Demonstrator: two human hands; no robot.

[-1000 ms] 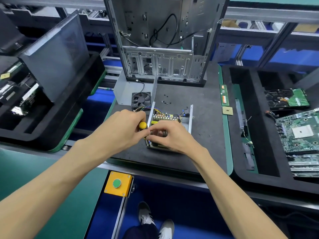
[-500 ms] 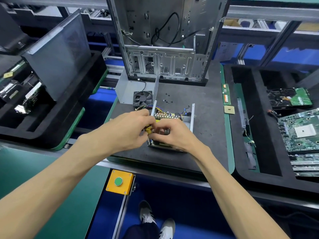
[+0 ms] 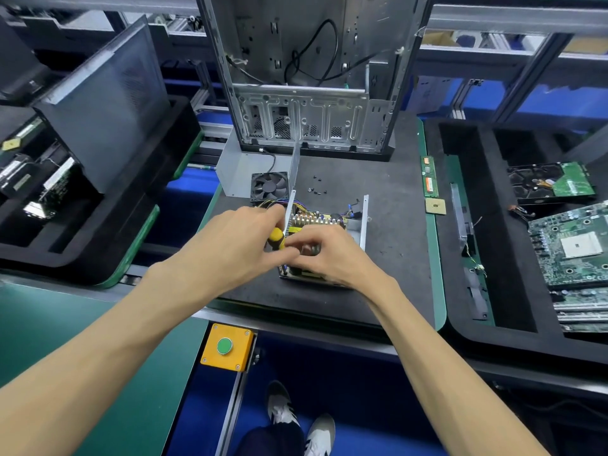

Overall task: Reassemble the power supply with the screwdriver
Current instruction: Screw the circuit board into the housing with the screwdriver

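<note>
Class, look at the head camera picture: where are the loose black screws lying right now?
The loose screws lie on the dark mat near the middle of the head view, just right of the small black fan, between the computer case and the open power supply.

Blue floor [image 3: 378, 406], green workbench [image 3: 39, 327]

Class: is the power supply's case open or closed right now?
Open. The power supply has no top cover: its heatsink fins and wires show between its upright side walls.
</note>
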